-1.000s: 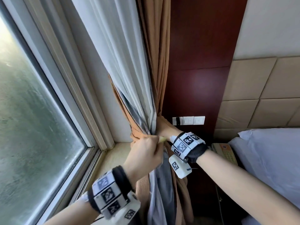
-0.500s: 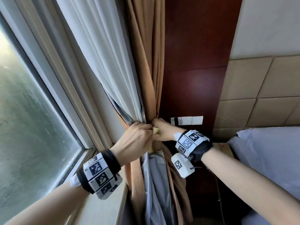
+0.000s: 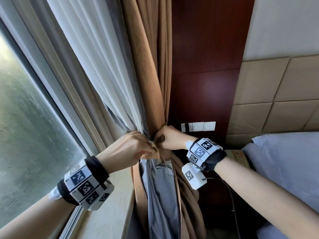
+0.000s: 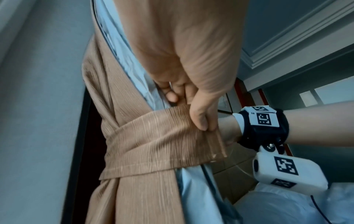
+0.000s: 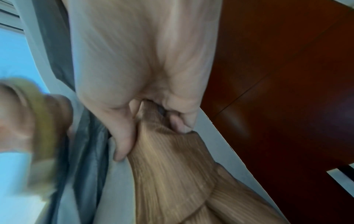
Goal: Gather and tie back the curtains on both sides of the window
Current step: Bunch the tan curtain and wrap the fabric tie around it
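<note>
A tan curtain [image 3: 151,83], a white sheer [image 3: 103,66] and a grey lining [image 3: 158,187] are bunched together at the window's right side. A tan ribbed tieback band [image 4: 153,144] wraps around the bundle. My left hand [image 3: 151,147] pinches one end of the band between thumb and fingers, as the left wrist view shows [image 4: 188,110]. My right hand [image 3: 160,139] is curled round the band's other end [image 5: 168,159], just right of the left hand. The two hands touch at the front of the bundle, and they hide the band's ends in the head view.
Frosted window glass [image 3: 25,135] and a pale sill [image 3: 107,213] lie to the left. A dark wood panel [image 3: 203,83] with a switch plate [image 3: 198,126] stands behind the curtain. At right are a bed with a white pillow [image 3: 284,161] and a telephone [image 3: 238,156].
My left hand has come up from lower on the bundle to meet the right hand at the front. The right hand has stayed at the gathered point.
</note>
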`<action>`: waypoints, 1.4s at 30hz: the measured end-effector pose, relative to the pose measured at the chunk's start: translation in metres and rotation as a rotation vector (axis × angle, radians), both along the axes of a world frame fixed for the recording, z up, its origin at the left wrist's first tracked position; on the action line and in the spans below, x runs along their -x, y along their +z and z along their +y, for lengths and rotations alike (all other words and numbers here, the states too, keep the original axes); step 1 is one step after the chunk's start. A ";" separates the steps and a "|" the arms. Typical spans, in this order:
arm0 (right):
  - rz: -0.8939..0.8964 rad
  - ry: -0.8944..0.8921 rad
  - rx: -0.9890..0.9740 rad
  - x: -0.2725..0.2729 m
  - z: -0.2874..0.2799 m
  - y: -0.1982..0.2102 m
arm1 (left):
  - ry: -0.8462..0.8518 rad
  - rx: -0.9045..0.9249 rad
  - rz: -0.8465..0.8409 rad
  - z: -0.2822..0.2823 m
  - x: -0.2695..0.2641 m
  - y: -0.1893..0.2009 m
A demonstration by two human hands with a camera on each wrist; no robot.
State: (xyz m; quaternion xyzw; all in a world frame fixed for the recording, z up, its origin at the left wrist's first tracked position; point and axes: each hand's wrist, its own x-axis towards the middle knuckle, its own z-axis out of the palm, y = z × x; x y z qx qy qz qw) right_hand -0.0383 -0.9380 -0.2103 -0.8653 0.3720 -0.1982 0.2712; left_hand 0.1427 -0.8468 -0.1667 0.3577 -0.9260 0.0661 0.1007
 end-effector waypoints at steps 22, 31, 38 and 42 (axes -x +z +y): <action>0.024 0.000 -0.002 -0.005 -0.004 0.003 | 0.062 0.070 -0.196 0.004 0.035 -0.020; -0.093 -0.003 -0.091 0.000 -0.004 -0.001 | 0.417 0.194 -0.078 -0.002 0.023 -0.024; -0.149 0.001 -0.075 -0.006 0.001 -0.005 | 0.656 0.066 0.151 -0.002 0.023 -0.034; -0.172 -0.010 -0.106 -0.003 0.003 -0.015 | 0.649 -0.015 0.225 -0.004 0.028 -0.033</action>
